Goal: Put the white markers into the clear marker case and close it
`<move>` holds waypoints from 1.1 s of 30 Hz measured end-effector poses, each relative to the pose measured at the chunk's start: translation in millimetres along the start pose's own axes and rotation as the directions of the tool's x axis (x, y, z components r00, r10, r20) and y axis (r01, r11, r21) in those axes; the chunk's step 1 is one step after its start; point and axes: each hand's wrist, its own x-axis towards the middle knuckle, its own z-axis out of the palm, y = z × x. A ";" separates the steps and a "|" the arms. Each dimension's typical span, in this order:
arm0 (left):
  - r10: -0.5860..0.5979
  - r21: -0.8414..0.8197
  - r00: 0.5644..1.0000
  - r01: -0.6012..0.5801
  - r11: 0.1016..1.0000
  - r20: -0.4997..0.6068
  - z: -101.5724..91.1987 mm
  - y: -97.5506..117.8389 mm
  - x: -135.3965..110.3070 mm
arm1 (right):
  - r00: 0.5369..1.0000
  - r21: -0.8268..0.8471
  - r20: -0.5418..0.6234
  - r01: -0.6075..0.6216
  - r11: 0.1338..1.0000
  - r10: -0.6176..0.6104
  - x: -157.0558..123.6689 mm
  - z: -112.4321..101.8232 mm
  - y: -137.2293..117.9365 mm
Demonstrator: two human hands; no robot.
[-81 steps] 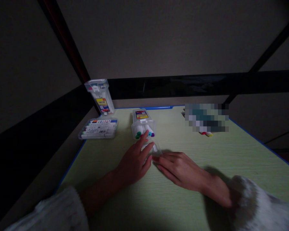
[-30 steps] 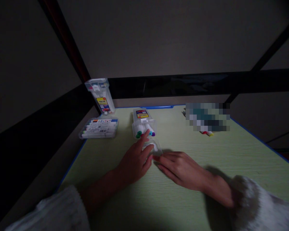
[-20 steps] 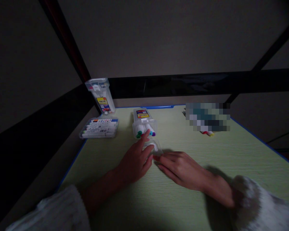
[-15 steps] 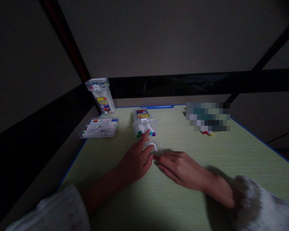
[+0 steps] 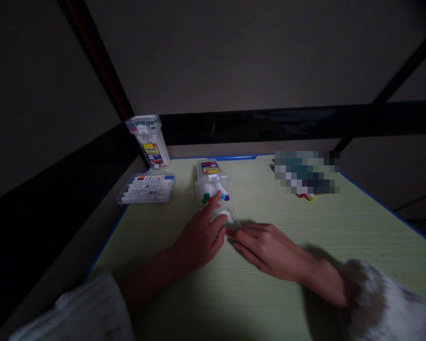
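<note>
A clear plastic marker case (image 5: 213,182) lies in the middle of the table. Its near end is open and shows white markers with green, red, blue and purple ends. The clear lid (image 5: 230,216) is swung down on the tabletop in front of it. My left hand (image 5: 200,237) is open, fingers spread; its index finger reaches to the marker ends, the other fingers over the lid's left side. Whether the index fingertip touches a marker, I cannot tell. My right hand (image 5: 264,248) rests palm down with outstretched fingers, their tips by the lid's near right corner, holding nothing visible.
A second clear marker case (image 5: 152,147) stands upright at the back left corner. In front of it lies a flat clear box of markers (image 5: 147,189). At the right, a pixelated patch hides something, with red and yellow marker ends (image 5: 307,196) poking out. Blue edging borders the table (image 5: 184,303).
</note>
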 end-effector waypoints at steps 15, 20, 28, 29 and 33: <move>-0.008 0.018 1.000 0.008 1.000 -0.004 -0.5 0.8 0.0 | 1.000 -0.018 -0.009 -0.009 1.000 0.008 -0.2 0.5 -0.7; -0.008 0.039 1.000 0.009 0.999 -0.027 0.2 -0.3 -0.3 | 1.000 -0.010 -0.005 -0.003 1.000 0.003 0.2 0.9 -0.3; -0.044 0.108 0.999 0.047 0.993 -0.024 -2.2 0.2 0.7 | 1.000 -0.015 -0.011 0.003 1.000 -0.003 -0.2 0.9 -0.3; -0.050 0.110 0.998 0.052 0.993 -0.024 -2.2 0.1 0.7 | 1.000 -0.020 -0.012 0.003 1.000 -0.003 -0.3 0.9 -0.4; -0.066 0.105 0.997 0.069 0.992 -0.036 -1.4 -0.5 -0.2 | 1.000 -0.027 -0.008 -0.001 1.000 0.001 -0.2 0.9 -0.5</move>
